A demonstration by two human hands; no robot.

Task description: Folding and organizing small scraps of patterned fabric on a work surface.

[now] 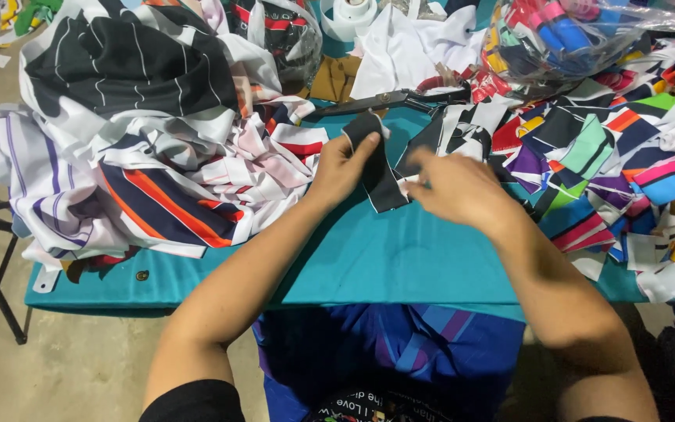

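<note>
Head view: the left hand [343, 166] pinches the top of a black strip [376, 168], keeping it flat on the teal table [400, 258]. The right hand [455, 187] closes on its right edge. Fabric piles [158, 141] and scraps [611, 148] flank it, shears [388, 100] lie behind; bare cloth remains toward the near edge.

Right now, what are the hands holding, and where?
Both hands hold a small black fabric piece: the left hand pinches its upper left edge, the right hand grips its right side.
</note>
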